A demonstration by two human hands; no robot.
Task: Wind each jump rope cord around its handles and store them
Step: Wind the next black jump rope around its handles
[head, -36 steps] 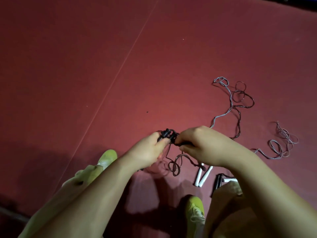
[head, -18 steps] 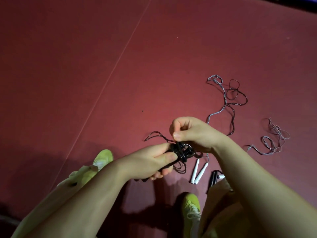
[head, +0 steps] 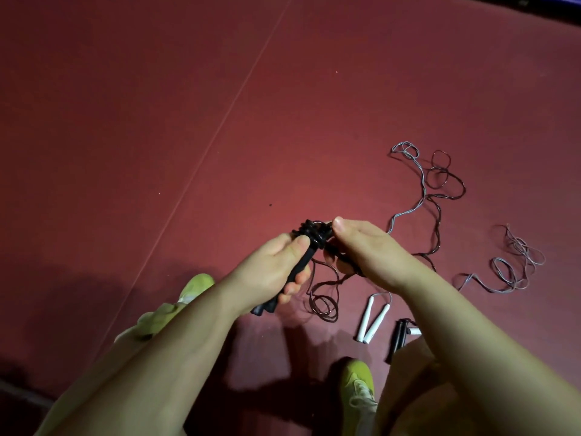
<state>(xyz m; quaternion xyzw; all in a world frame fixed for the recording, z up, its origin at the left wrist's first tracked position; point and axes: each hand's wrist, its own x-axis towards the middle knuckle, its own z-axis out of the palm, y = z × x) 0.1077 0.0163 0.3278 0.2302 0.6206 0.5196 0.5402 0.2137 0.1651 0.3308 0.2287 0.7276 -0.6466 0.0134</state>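
My left hand (head: pixel 276 272) grips the paired black handles (head: pixel 303 262) above the red floor (head: pixel 157 121); my right hand (head: pixel 364 250) pinches the dark cord (head: pixel 323 297) at the wraps. I judge the cord light, springy, prone to uncoiling: grasp close to the handles

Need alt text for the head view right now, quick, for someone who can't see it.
Left hand grips a pair of black handles while the right hand winds dark cord around their top, above a red floor. White handles and loose grey cord lie on the floor to the right, with green shoes below.
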